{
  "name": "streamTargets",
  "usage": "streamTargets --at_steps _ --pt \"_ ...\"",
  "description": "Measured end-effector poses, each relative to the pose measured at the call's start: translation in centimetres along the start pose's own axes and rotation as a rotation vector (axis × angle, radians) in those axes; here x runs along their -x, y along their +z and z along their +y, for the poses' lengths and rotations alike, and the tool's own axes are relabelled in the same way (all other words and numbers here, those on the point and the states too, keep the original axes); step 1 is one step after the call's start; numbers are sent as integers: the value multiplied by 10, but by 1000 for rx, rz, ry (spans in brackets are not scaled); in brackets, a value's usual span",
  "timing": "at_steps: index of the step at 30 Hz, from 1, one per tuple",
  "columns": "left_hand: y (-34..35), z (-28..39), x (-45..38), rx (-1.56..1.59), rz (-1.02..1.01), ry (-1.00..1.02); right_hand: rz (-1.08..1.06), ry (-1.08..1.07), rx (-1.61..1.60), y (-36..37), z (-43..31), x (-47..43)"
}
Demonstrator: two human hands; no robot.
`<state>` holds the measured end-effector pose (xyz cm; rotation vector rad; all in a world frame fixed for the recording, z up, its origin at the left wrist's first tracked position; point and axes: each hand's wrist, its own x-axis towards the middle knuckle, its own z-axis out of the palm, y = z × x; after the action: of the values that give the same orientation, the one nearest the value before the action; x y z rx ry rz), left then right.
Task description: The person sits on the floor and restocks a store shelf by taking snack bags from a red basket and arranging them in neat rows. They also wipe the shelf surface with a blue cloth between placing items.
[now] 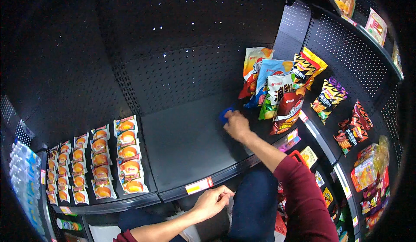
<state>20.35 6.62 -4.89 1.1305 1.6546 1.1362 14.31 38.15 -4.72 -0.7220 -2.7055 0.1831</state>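
Note:
My right hand (238, 125) presses a blue cloth (225, 114) against the black metal shelf (185, 148), its fingers bent over the cloth. Just beyond it to the right stand several upright snack bags: an orange and white one (255, 66), a light blue one (271, 71), a white and green one (276, 92) and a brown one (289, 112). In front of the shelf's front edge, by my knee, hovers my left hand (213, 201). Its fingers are curled in, and I see nothing held in them. A pale strip hangs or lies below them, too unclear to name.
Rows of small packaged cakes (130, 157) fill the shelf to the left. Shrink-wrapped bottles (26, 177) stand at far left. Crisp bags (330, 97) stand on the right-hand shelf. A perforated back panel (195, 66) rises behind; a price-label rail (199, 186) edges the front.

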Motion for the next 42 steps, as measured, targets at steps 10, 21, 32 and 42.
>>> streamTargets --at_steps 10,21,32,42 --pt "-10 -9 4 14 26 -65 -355 -172 -695 0 -68 19" --pt "-11 -20 14 196 -1 -108 714 -173 -843 -171 -34 -173" --pt "-1 -16 10 244 93 -54 704 -164 -349 -28 1 -177" --pt "-5 -10 6 162 111 -41 449 -123 -643 21 20 -168"
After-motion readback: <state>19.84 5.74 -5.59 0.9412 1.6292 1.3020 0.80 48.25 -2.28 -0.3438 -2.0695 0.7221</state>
